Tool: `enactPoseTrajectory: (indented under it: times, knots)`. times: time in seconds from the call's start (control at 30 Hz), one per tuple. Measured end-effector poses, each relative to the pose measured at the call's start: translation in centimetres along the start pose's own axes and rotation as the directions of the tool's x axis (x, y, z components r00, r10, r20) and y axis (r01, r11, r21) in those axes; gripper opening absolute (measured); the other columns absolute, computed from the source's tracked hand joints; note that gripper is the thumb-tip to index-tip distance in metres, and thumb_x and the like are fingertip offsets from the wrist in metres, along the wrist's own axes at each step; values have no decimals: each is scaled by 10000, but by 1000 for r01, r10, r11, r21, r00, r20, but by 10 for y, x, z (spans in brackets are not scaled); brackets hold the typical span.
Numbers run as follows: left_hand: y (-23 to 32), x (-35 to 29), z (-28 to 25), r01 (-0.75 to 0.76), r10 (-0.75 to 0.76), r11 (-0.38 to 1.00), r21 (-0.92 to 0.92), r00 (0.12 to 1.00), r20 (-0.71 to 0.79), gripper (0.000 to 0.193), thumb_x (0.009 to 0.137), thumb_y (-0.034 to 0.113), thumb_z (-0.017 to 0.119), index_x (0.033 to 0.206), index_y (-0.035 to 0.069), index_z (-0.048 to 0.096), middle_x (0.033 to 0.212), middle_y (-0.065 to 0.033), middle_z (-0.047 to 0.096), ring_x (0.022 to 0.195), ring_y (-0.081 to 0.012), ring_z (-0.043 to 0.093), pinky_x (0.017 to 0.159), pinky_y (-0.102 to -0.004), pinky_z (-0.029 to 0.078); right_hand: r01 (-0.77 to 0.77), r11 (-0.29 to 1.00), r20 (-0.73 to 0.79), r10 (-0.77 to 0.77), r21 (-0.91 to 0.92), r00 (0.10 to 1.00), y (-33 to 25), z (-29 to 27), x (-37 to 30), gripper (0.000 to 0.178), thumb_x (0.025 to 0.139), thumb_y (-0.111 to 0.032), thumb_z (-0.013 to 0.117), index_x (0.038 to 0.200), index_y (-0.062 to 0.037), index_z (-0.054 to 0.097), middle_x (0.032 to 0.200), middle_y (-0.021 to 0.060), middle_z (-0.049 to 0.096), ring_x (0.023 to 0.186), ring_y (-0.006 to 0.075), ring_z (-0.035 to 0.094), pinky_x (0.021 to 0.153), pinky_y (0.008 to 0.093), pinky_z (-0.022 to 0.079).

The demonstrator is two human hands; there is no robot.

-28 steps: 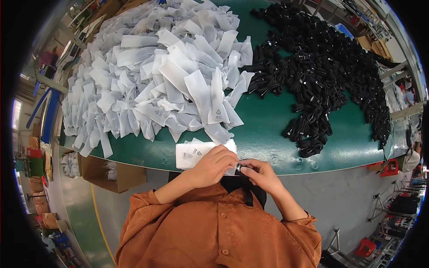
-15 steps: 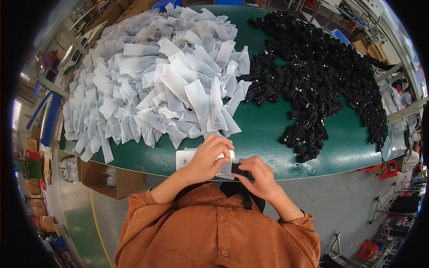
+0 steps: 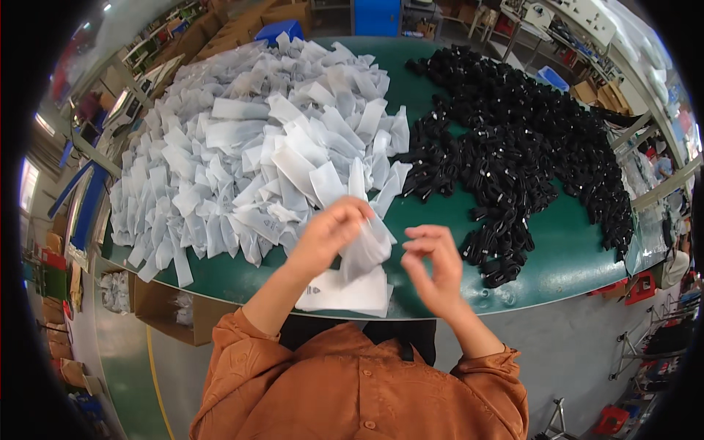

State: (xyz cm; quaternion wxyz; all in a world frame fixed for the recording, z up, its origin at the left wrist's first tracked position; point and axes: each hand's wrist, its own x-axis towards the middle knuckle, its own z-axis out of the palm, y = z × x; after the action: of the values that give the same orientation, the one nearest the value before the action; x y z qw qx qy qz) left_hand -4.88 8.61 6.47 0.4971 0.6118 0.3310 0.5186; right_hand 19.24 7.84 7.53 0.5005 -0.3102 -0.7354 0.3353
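Note:
My left hand (image 3: 326, 238) is closed on the top of a translucent white bag (image 3: 365, 253), whose lower part bulges with something greyish inside. The bag hangs above a stack of flat white bags (image 3: 345, 295) at the table's near edge. To the right of it, my right hand (image 3: 438, 270) is raised with thumb and fingers apart and nothing in it. A large heap of filled white bags (image 3: 242, 165) spreads beyond my left hand. Beyond my right hand lies a heap of coiled black cables (image 3: 506, 176).
The green table (image 3: 433, 220) shows between the two heaps and along its near edge. Below its left side stands an open cardboard box (image 3: 172, 312) with white bags in it. A metal frame (image 3: 664, 183) rises at the right, and a blue bin (image 3: 279, 31) stands beyond the far edge.
The black cable that my right hand was pressing into a bag on the stack is out of sight. My left hand has lifted the bag; my right hand has let go and drawn away.

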Motion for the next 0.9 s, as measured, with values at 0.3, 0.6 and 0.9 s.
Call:
enactPoseTrajectory:
  times: [0.3,0.6,0.9]
  knots:
    - [-10,19,1,-360,134,314,879,933,334,619,870,405,693,1391,109,537,1530,-115,446,1481,-324,322,1149,-697,90,124,687,47,-129,-716,990,154,-4,99,419,893,-172,644,1294,-58,593,1350,126,601,1263,373,526,1016,480,434]
    - [-85,57,-13,-397,-33,78,915,916,400,452,919,456,614,1232,138,690,1489,-48,503,1418,-256,406,1149,-719,122,245,592,285,-26,-768,958,184,-29,102,464,970,-340,584,1372,-111,558,1422,72,546,1341,307,480,1094,456,381]
    - [-103,99,-38,-283,168,102,954,950,264,336,813,332,710,1065,114,751,1359,-107,607,1392,-292,439,1148,-708,183,249,591,333,35,-767,942,159,-59,98,482,916,-225,601,1375,-88,554,1410,96,534,1294,297,518,1072,454,407]
